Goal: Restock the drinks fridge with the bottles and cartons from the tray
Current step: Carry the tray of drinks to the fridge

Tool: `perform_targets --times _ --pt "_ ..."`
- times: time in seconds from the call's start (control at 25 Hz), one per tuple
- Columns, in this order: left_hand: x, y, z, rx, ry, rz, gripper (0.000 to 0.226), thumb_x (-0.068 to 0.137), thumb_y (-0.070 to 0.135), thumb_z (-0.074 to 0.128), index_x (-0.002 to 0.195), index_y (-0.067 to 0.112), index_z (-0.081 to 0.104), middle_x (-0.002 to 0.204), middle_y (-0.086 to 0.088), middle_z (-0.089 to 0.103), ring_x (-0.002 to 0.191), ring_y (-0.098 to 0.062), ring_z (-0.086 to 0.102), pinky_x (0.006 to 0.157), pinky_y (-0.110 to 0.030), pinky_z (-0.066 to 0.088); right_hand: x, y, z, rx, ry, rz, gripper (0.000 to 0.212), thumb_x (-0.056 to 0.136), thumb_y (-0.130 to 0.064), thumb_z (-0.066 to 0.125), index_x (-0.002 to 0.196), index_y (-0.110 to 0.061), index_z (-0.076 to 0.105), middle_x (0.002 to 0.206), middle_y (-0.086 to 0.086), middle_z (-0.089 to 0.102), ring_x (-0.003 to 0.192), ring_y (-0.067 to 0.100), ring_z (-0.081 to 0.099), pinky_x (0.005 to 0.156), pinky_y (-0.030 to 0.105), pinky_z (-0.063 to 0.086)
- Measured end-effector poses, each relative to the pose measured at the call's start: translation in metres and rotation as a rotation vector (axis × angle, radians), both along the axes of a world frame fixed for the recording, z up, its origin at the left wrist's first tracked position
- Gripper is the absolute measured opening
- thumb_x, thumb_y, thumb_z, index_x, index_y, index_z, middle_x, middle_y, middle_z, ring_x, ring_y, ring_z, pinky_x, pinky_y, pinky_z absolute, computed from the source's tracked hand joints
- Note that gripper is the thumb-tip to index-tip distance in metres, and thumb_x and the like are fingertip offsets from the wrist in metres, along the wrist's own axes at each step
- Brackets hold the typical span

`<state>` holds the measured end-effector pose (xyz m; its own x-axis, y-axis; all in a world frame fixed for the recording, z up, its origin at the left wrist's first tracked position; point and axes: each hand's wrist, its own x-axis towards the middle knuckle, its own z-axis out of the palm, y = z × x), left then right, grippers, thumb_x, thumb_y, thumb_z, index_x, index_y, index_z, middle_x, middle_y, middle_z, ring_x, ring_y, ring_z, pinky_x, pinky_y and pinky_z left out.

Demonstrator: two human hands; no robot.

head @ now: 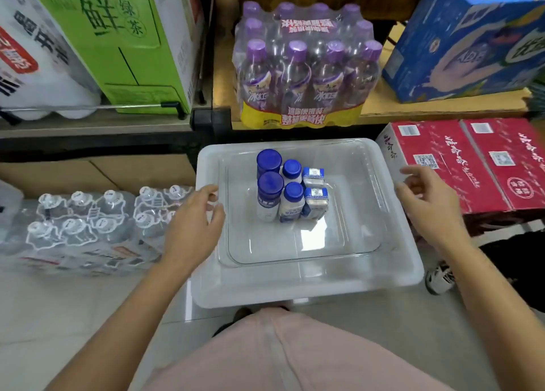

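Observation:
A clear tray (295,255) rests inside a larger white plastic bin (309,287) on the floor in front of me. In the tray stand two tall blue-capped bottles (269,196), two shorter blue-capped bottles (292,200) and two small blue-and-white cartons (315,203), grouped near its far side. My left hand (194,222) hovers at the bin's left rim with fingers apart, holding nothing. My right hand (424,197) hovers by the bin's right rim, also with fingers spread and holding nothing. No fridge is in view.
A shrink-wrapped pack of purple-capped bottles (306,69) sits on the shelf behind the bin. Red boxes (472,160) lie at the right, wrapped water packs (88,222) on the floor at the left. Green (118,36) and blue cartons (472,36) stand on the shelves.

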<state>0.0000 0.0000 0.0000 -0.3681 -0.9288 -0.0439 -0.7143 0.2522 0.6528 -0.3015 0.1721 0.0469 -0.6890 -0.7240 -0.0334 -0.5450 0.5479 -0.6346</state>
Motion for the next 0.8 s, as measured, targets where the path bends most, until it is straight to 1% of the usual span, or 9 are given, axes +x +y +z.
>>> perform_targets --times 0.08,0.16,0.24,0.32,0.36,0.44,0.52,0.6,0.8 --pt "-0.026 0.0 -0.016 -0.017 -0.173 -0.083 0.05 0.092 0.022 0.048 0.137 0.005 0.038 0.134 -0.016 0.05 0.117 -0.032 0.051 0.094 -0.042 0.043 -0.009 -0.025 -0.023 0.102 0.102 -0.031 0.047 0.089 -0.033 0.055 0.13 -0.014 0.046 0.116 0.01 0.059 0.097 0.024 0.057 0.074 0.033 0.043" --pt "-0.042 -0.002 -0.031 -0.031 -0.329 -0.085 0.058 0.091 0.021 0.049 0.139 -0.004 0.029 0.135 -0.025 0.044 0.12 -0.04 0.043 0.096 -0.046 0.039 -0.008 -0.043 -0.044 0.211 0.103 -0.034 0.058 0.087 -0.036 0.056 0.136 -0.01 0.038 0.124 0.017 0.056 0.11 0.033 0.055 0.084 0.04 0.045" --pt "-0.047 -0.003 -0.043 -0.041 -0.43 -0.054 0.06 0.09 0.018 0.05 0.137 -0.011 0.027 0.128 -0.03 0.044 0.115 -0.042 0.043 0.093 -0.047 0.039 -0.004 -0.043 -0.068 0.234 0.057 -0.033 0.064 0.085 -0.036 0.058 0.137 -0.011 0.03 0.109 0.017 0.06 0.103 0.037 0.058 0.085 0.046 0.049" --pt "-0.048 -0.008 -0.049 -0.013 -0.47 -0.021 0.061 0.092 0.017 0.048 0.138 -0.012 0.023 0.123 -0.03 0.049 0.109 -0.043 0.049 0.086 -0.047 0.042 -0.008 -0.037 -0.083 0.211 0.05 -0.061 0.062 0.084 -0.032 0.059 0.134 -0.014 0.027 0.082 0.012 0.058 0.082 0.035 0.061 0.075 0.046 0.051" --pt "-0.051 -0.011 -0.051 0.014 -0.467 0.001 0.06 0.093 0.017 0.047 0.139 -0.011 0.022 0.121 -0.03 0.052 0.105 -0.044 0.054 0.079 -0.046 0.044 -0.012 -0.037 -0.087 0.211 0.046 -0.084 0.06 0.084 -0.03 0.059 0.132 -0.012 0.029 0.077 0.01 0.057 0.077 0.035 0.06 0.071 0.045 0.051" --pt "-0.052 -0.016 -0.055 0.045 -0.428 0.043 0.051 0.093 0.016 0.047 0.133 -0.01 0.029 0.113 -0.029 0.058 0.096 -0.046 0.059 0.071 -0.045 0.045 -0.021 -0.039 -0.091 0.25 0.007 -0.107 0.046 0.085 -0.026 0.061 0.12 -0.005 0.039 0.08 0.012 0.057 0.077 0.034 0.057 0.066 0.039 0.048" --pt "-0.05 -0.02 -0.056 0.043 -0.38 0.071 0.041 0.093 0.016 0.049 0.123 -0.009 0.038 0.107 -0.03 0.061 0.094 -0.046 0.06 0.071 -0.045 0.046 -0.028 -0.04 -0.092 0.226 -0.03 -0.087 0.027 0.084 -0.017 0.062 0.098 -0.005 0.043 0.078 0.013 0.053 0.073 0.031 0.052 0.056 0.032 0.037" --pt "-0.049 -0.023 -0.054 0.072 -0.325 0.102 0.04 0.092 0.018 0.052 0.12 -0.008 0.042 0.104 -0.031 0.063 0.094 -0.046 0.06 0.072 -0.044 0.047 -0.034 -0.041 -0.091 0.173 -0.032 -0.08 0.021 0.081 -0.011 0.063 0.087 -0.006 0.043 0.074 0.013 0.05 0.068 0.028 0.047 0.05 0.03 0.029" --pt "-0.046 -0.024 -0.053 0.097 -0.182 0.157 0.049 0.088 0.02 0.057 0.128 -0.005 0.045 0.097 -0.027 0.067 0.093 -0.041 0.062 0.075 -0.041 0.048 -0.04 -0.041 -0.082 0.11 -0.109 -0.071 0.015 0.08 -0.005 0.062 0.088 -0.008 0.049 0.077 0.01 0.056 0.067 0.025 0.051 0.056 0.026 0.037"
